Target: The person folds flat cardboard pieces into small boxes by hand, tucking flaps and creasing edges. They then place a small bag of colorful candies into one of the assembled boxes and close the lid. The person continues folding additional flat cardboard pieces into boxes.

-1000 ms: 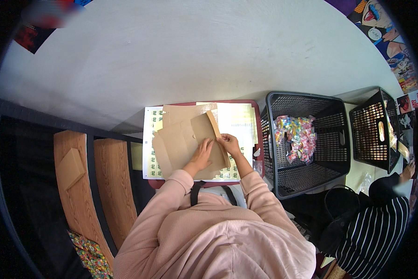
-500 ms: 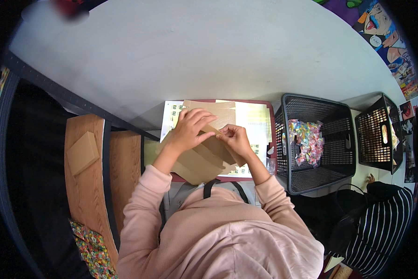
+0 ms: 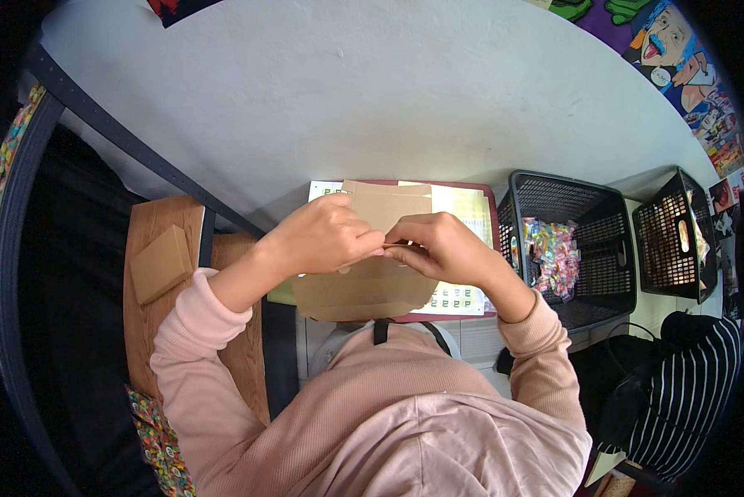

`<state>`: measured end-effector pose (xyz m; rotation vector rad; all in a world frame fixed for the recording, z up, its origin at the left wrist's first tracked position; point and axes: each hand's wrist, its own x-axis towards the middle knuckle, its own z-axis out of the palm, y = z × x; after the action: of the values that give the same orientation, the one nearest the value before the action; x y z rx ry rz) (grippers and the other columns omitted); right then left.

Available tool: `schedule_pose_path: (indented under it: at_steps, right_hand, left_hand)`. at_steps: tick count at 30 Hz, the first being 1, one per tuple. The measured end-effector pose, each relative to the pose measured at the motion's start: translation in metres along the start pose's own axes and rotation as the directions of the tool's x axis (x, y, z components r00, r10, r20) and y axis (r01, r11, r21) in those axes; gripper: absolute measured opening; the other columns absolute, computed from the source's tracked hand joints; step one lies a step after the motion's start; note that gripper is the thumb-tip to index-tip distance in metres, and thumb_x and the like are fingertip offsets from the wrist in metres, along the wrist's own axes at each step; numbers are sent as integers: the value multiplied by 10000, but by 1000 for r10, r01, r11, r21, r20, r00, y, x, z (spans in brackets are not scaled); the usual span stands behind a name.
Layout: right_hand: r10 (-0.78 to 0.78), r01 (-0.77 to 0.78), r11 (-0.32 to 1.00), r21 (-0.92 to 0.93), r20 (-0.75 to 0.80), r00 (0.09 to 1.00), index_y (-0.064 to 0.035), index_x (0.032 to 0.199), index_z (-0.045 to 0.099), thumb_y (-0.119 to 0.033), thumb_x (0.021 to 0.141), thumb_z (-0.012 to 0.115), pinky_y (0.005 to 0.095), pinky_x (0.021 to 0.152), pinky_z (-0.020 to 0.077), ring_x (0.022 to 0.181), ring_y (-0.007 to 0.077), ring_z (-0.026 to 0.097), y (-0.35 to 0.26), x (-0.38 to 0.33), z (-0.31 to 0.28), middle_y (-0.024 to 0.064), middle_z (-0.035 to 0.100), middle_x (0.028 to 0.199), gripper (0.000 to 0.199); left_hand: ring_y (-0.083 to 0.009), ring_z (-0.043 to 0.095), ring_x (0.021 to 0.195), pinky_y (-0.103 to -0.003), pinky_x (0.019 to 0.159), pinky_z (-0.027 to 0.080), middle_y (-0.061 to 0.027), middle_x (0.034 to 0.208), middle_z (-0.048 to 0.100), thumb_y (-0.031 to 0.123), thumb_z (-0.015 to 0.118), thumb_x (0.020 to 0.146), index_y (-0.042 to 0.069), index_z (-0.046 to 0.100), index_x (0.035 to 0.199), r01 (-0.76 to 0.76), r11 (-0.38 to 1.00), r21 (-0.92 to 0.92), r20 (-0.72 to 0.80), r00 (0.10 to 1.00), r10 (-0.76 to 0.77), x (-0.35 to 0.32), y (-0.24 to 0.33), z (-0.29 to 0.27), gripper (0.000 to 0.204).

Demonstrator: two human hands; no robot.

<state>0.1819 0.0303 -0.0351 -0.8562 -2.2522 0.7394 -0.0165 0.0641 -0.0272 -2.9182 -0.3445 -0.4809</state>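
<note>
An unfolded brown cardboard box blank [image 3: 364, 294] hangs over the table's near side, in front of my body. My left hand [image 3: 330, 236] is closed on its upper edge, knuckles up. Right beside it, my right hand [image 3: 442, 244] pinches the same edge between thumb and fingers. The two hands' fingertips meet near the middle of that edge, and they hide the fold there. Behind them another flat piece of brown cardboard [image 3: 388, 199] lies on printed white and yellow sheets [image 3: 463, 207].
A closed cardboard box [image 3: 161, 263] lies on a wooden surface [image 3: 152, 331] at left. To the right stands a black plastic basket [image 3: 591, 311] holding small colourful wrapped packets [image 3: 554, 257], with a smaller black basket [image 3: 666, 282] beyond. Striped black cloth [image 3: 687, 398] shows at lower right.
My left hand has closed from spread fingers onto the cardboard edge beside my right hand. The blank has turned from slanted to nearly square with me. My forearms have swung outward.
</note>
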Motion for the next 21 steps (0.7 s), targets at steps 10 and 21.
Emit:
schedule_pose_path:
  at_steps: [10,21]
  right_hand:
    - [-180,191,879,-438,67,981,-51,619,453,-220,710,592,315,410,372,440,243,493,-2,-19,-25,63,462,515,238]
    - [-171,178,902,-393,53,984,-53,662,450,-171,699,609,324,424,373,442,243,468,-2,-43,-30,69,469,533,201]
  left_hand:
    - [-165,442,416,-263,459,331,-15,428,419,253,581,732,95,411,558,53,996,-70,24,998,-51,-16,-4,-32,291]
    - [-167,412,404,-261,455,310,-14,432,431,263,586,740,99,410,561,14,989,-144,-6,1000,-15,-17,-1,-26,300]
